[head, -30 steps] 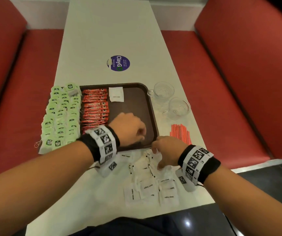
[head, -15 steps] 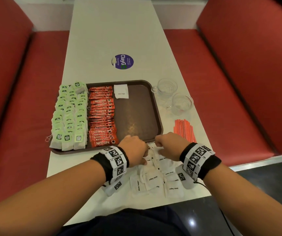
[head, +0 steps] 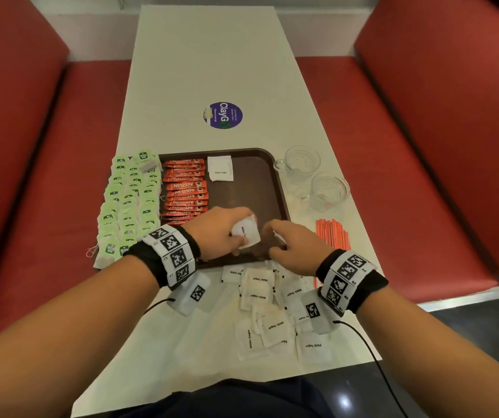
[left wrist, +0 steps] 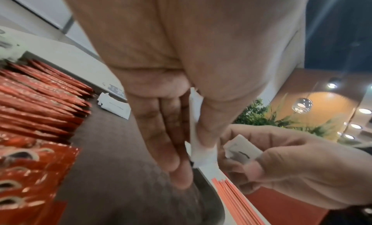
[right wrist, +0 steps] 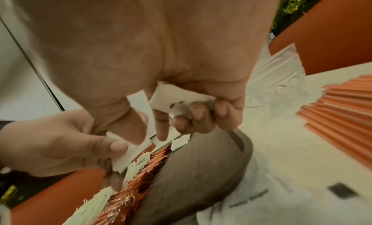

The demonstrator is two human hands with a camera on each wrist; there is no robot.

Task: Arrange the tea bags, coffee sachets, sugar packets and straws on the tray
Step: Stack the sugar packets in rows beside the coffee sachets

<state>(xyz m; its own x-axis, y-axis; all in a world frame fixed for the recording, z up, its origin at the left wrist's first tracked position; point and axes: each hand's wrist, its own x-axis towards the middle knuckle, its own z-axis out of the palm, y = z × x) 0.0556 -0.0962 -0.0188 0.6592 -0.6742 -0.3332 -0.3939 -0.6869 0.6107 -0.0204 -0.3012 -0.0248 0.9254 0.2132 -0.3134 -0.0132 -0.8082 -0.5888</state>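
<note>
The brown tray [head: 269,188] holds rows of green tea bags [head: 127,203], a column of red coffee sachets [head: 185,191] and one white sugar packet [head: 220,168] at its far edge. My left hand [head: 227,233] hovers over the tray's near part and pinches a white sugar packet [head: 246,233] [left wrist: 194,129] between thumb and fingers. My right hand [head: 290,245] is just right of it, fingers curled round another sugar packet [right wrist: 177,99] [left wrist: 241,148]. Several loose sugar packets [head: 272,312] lie on the table in front of the tray. Orange straws [head: 332,233] lie right of the tray.
Two clear glass cups [head: 301,164] [head: 329,190] stand right of the tray, beyond the straws. A round purple sticker [head: 223,115] marks the white table [head: 206,55] further away. Red bench seats [head: 31,176] flank the table on both sides.
Both hands rose from the loose sugar pile near the table edge and moved forward over the tray's near part, each now holding a sugar packet.
</note>
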